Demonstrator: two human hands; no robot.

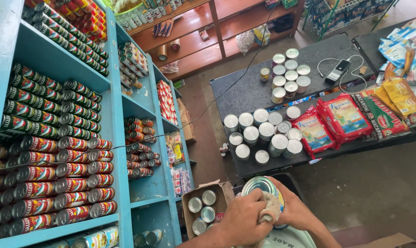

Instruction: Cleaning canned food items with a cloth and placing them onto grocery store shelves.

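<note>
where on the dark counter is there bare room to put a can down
Bare room lies on the dark counter left of the far can cluster, and between that cluster and the phone. The near can group and red bags crowd the front. The cardboard box has a little room.

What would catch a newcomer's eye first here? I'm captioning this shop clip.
The tall blue shelves on the left, packed with rows of lying red and green tins. Next, the cluster of silver-topped cans on the dark table at centre. At the bottom edge, the left hand rubs a cloth on a can held by the right hand.
</note>
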